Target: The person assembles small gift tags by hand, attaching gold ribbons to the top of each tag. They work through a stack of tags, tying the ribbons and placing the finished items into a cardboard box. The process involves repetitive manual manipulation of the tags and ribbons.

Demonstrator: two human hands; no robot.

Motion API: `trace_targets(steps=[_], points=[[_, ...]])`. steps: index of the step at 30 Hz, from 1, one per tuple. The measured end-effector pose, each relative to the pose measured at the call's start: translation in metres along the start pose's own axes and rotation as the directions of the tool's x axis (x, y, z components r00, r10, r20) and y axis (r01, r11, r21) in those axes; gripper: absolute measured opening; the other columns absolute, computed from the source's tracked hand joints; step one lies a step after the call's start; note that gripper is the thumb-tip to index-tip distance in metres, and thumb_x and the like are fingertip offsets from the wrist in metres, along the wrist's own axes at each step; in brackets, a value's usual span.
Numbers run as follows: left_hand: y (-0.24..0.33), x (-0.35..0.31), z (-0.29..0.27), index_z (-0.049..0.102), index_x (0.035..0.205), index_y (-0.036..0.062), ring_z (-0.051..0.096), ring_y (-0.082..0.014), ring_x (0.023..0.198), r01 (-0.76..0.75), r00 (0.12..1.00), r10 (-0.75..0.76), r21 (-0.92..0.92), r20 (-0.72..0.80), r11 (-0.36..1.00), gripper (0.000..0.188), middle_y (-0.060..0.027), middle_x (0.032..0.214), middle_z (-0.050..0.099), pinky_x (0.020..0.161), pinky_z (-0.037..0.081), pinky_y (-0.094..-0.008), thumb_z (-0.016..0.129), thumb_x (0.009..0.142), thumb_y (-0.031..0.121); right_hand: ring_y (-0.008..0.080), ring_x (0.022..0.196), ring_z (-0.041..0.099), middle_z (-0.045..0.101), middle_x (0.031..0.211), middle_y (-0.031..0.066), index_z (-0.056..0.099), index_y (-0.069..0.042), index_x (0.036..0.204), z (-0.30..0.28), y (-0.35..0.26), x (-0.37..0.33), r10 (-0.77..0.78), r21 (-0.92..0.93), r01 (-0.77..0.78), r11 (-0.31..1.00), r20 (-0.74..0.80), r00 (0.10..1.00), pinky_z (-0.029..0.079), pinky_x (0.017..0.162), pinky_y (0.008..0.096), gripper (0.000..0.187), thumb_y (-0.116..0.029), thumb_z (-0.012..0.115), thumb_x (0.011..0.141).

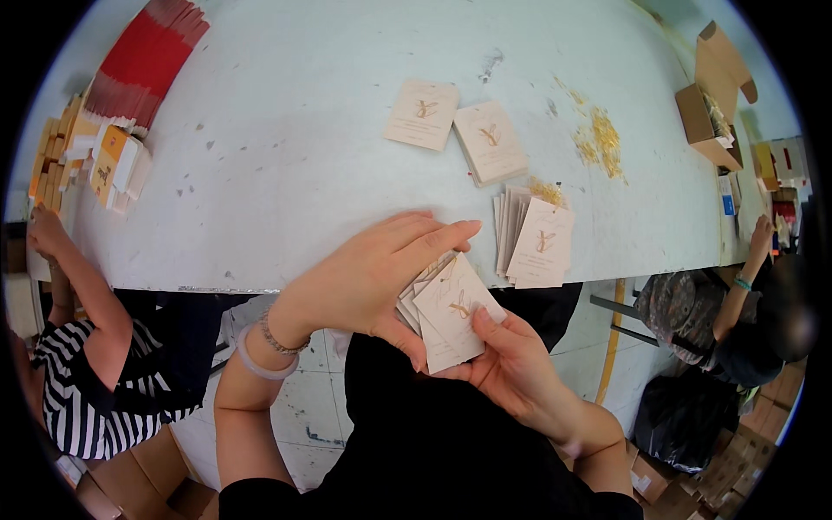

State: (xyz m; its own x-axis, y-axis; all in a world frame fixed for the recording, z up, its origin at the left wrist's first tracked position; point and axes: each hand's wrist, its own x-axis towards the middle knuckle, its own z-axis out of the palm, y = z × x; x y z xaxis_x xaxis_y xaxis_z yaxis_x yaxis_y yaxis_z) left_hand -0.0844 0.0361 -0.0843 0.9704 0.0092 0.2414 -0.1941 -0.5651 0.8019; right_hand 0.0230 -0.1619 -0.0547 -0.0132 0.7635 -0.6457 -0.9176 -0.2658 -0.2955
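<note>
A small fanned stack of cream hang tags [453,322] with a gold printed emblem is held near the table's front edge. My left hand [368,267] is curled round the stack's left and upper side, thumb below and fingers above. My right hand [522,366] pinches the lower right corner, thumb on the top tag and fingers beneath. Just right of my left fingertips lies a fanned pile of matching tags [542,245] with gold strings [546,192] at its top. Farther off are a neat stack of tags [491,146] and another tag pile [422,114].
Loose gold strings [600,143] lie on the white table [286,130]. Red bundled material [147,65] and white-orange boxes [117,165] stand at the far left. An opened cardboard box [706,121] is at the right. Co-workers sit at both sides, one in a striped shirt [113,390].
</note>
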Motion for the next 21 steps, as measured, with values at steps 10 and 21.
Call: trace_targets(steps=[10, 21], points=[[-0.0073, -0.0017, 0.0040, 0.058, 0.111, 0.0014, 0.056, -0.0308, 0.098, -0.056, 0.997, 0.056, 0.007, -0.053, 0.998, 0.093, -0.0100, 0.106, 0.060, 0.086, 0.047, -0.0382, 0.082, 0.045, 0.062, 0.0287, 0.116, 0.058, 0.051, 0.131, 0.0169, 0.035, 0.004, 0.137, 0.0025, -0.0053, 0.0013, 0.044, -0.034, -0.045, 0.998, -0.031, 0.999, 0.054, 0.094, 0.0447, 0.042, -0.021, 0.042, 0.104], [-0.0027, -0.0007, 0.0065, 0.055, 0.104, 0.0044, 0.056, -0.0291, 0.089, -0.045, 0.990, 0.048, 0.020, -0.130, 0.999, 0.082, -0.0095, 0.097, 0.058, 0.079, 0.046, -0.0360, 0.086, 0.050, 0.057, 0.0294, 0.118, 0.057, 0.049, 0.132, 0.0171, 0.035, 0.000, 0.135, 0.0085, -0.0055, -0.0043, -0.065, -0.050, 0.060, 0.997, -0.115, 0.991, 0.055, 0.094, 0.0460, 0.038, -0.013, 0.046, 0.101]])
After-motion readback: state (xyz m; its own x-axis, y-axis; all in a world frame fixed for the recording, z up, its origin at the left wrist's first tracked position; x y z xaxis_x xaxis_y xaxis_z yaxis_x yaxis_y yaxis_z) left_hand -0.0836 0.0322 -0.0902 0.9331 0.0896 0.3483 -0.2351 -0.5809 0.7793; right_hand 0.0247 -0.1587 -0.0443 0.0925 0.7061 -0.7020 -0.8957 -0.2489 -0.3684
